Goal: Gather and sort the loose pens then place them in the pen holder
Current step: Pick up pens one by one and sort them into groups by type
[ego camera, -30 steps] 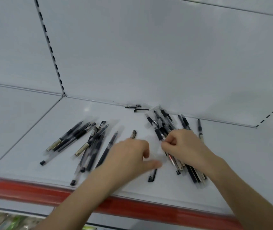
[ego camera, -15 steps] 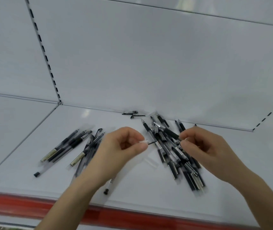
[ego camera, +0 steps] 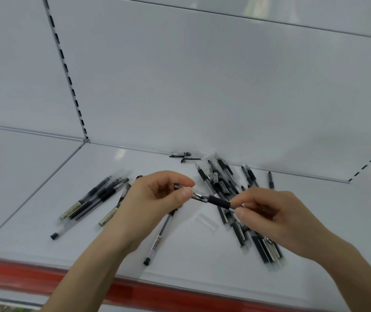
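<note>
White metal shelf [ego camera: 90, 248]: black gel pens lay on it in a left heap [ego camera: 94, 197] and a right heap [ego camera: 225, 183]; no holder showed. Your left hand [ego camera: 148, 206] and right hand [ego camera: 277, 217] pinched opposite ends of one black-gripped clear pen [ego camera: 218, 201] above them; slack fingers could drop it, remixing the heaps.

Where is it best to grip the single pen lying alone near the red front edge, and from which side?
Probably pinch the lone pen at its clear barrel, near the printed band, from above, fingers across its long sides. It lies flat on the shelf with bare space on both sides; its far end runs under the left hand.
</note>
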The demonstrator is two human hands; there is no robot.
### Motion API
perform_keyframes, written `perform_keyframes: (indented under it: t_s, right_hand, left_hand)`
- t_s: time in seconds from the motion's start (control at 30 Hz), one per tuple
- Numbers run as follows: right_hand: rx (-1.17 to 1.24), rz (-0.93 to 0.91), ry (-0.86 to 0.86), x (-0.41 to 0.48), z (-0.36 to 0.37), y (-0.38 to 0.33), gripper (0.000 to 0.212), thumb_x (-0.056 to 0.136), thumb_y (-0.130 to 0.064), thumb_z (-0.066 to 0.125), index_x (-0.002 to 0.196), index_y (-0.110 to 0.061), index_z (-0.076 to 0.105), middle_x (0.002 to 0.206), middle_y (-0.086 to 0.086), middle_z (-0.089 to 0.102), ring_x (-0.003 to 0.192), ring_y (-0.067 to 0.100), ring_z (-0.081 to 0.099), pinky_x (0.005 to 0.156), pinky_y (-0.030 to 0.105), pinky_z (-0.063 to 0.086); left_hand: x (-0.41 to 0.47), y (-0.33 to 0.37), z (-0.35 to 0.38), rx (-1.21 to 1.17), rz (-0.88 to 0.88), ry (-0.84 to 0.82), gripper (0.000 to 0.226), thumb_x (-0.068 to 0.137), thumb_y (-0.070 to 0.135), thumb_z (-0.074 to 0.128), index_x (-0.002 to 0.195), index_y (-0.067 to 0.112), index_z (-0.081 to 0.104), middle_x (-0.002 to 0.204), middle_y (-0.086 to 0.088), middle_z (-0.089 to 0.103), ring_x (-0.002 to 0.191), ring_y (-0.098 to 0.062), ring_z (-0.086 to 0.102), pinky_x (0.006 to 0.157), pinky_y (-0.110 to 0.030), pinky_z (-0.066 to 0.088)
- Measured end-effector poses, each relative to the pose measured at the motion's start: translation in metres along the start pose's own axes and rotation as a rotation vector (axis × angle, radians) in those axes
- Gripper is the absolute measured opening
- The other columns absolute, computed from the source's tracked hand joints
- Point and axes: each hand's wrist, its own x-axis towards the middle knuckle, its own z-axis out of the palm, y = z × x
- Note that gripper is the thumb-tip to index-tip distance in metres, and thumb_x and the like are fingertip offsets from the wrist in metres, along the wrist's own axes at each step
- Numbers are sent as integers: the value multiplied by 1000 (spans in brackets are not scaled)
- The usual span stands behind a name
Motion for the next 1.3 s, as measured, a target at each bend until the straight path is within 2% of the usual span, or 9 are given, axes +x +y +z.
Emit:
perform_keyframes:
  t_s: [0.1, 0.2, 0.33, 0.57, 0.77, 0.83, 1.0, 1.13, 1.3]
  right_hand:
    - [3, 5, -25, 1, 4, -3, 8, 77, -37, 60, 81, -32, 65, 51, -12, 52, 46, 2, 45, 51, 7, 34]
    - [52, 54, -27, 0, 10, -8, 5, 86, -37, 57, 84, -35, 62, 53, -5, 60, 45, 3, 49, 50, 9, 36]
    - [73, 44, 57, 0, 18, -9, 5, 84, -31, 55, 85, -32, 60, 47, -1, 53, 47, 5, 55, 52, 13, 41]
    - [111, 93, 140, 0, 28, -3, 4, 81, -29, 54, 80, -28, 58, 48, 4, 53, 47, 5, 52, 52, 13, 40]
    - [28, 205, -18, 11, 21, -3, 15, 90, -25, 53, 79, -21, 63, 63, -6, 67, 47, 5, 55, 51, 14, 43]
    - [-39, 229, 58, 16, 14, 5, 20, 90, -25, 54, 74, -19, 63, 67, -3, 67, 50, 4, 57, 53, 12, 43]
    - [-301, 254, 166, 26, 11, 27, 11, 86, -24, 61, 75, -22, 64, 67, -9, 63, 63, 4, 56, 66, 15, 45]
    - [-418, 246, 87, 36, 18, 29, 14, 86, -30, 60, 87, -16, 64, 83, -5, 66, 82, 13, 60, 80, 32, 48]
    - [-597, 227, 36, 50, 31, 25, 24, 87, -34, 57, 92, -12, 62, 90, 0, 64, 86, 19, 59, 76, 34, 48]
  left_hand:
    - [0, 2, 4, 22, 26, -22, 10, 73, 19, 71, 76, 28, 75, 72, -5, 63, 65, -10, 56, 69, -22, 51]
    - [5, 2, 13, -76, 62, 141, 18, 81, 6, 62, 87, 21, 71, 63, 1, 59, 59, -6, 58, 68, -21, 54]
    - [10, 0, 28, -79, 152, 273, 12, 82, 6, 62, 90, 11, 68, 66, -8, 60, 59, -7, 60, 65, -18, 54]
    - [19, -5, 31, 8, 135, 216, 13, 85, 7, 61, 93, 16, 67, 72, -11, 63, 62, -9, 63, 71, -24, 55]
    - [23, -14, 19, -47, -11, 224, 13, 86, 5, 59, 91, 14, 67, 62, 0, 66, 56, -9, 61, 64, -22, 55]
    - [28, -17, 6, 73, -8, 239, 18, 88, 5, 56, 84, 19, 67, 67, -7, 61, 58, -13, 56, 62, -22, 52]
    - [34, -29, -28, 702, 71, 298, 31, 93, 22, 48, 121, 17, 59, 58, 6, 50, 52, -9, 45, 49, -6, 37]
    - [35, -34, -34, 902, 84, 298, 35, 94, 25, 46, 126, 14, 54, 72, 4, 55, 72, -14, 50, 70, -22, 37]
    - [38, -38, -36, 1013, 53, 307, 37, 92, 31, 48, 127, 17, 52, 96, -3, 58, 83, -16, 48, 77, -26, 37]
